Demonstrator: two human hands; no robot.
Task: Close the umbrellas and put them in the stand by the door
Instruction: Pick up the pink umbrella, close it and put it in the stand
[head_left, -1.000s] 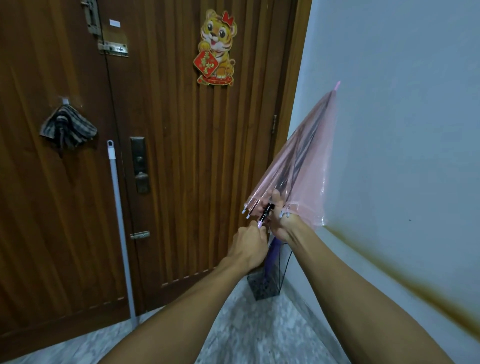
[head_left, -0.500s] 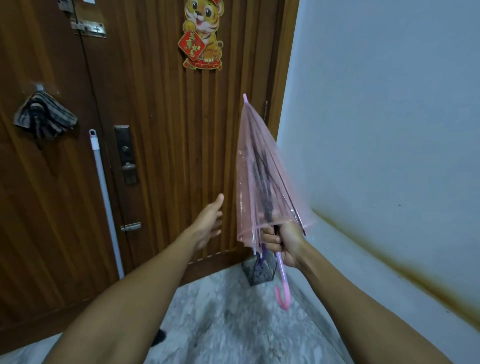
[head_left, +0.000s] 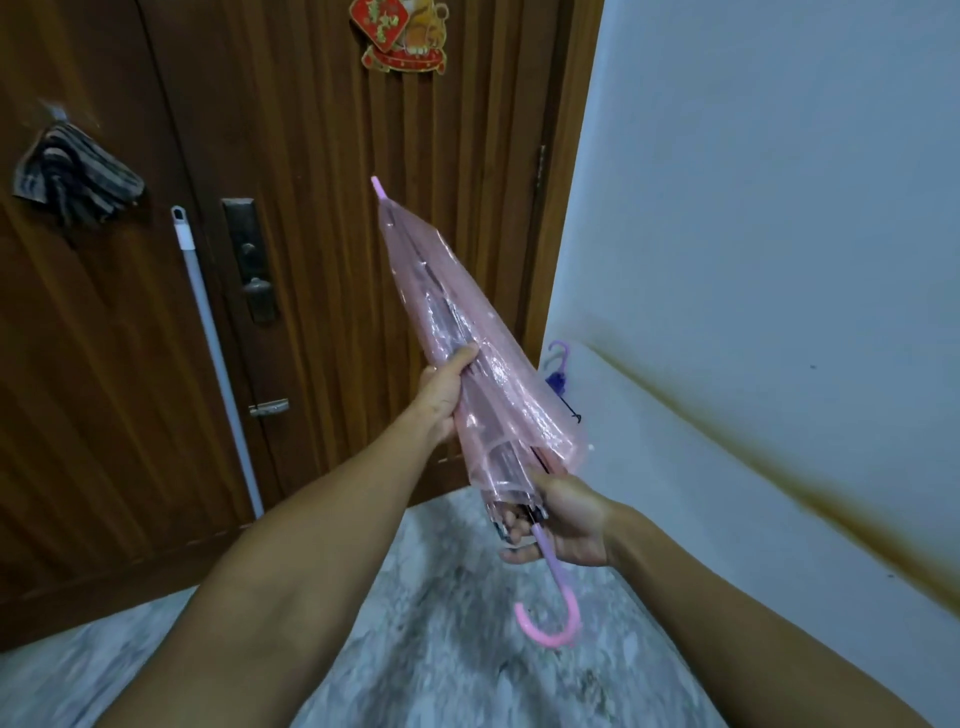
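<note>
We are curling our left hand (head_left: 441, 395) and right hand (head_left: 563, 519) fingers around the folded translucent pink plastic umbrella (head_left: 467, 364), gathering its canopy for stowing.

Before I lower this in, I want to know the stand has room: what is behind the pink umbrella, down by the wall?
Behind the pink umbrella, a purple hooked handle shows in the corner. The stand itself and how full it is are covered by the canopy.

Closed pink see-through umbrella (head_left: 457, 338) tilts tip-up (hooked handle lowest) before the door.
</note>
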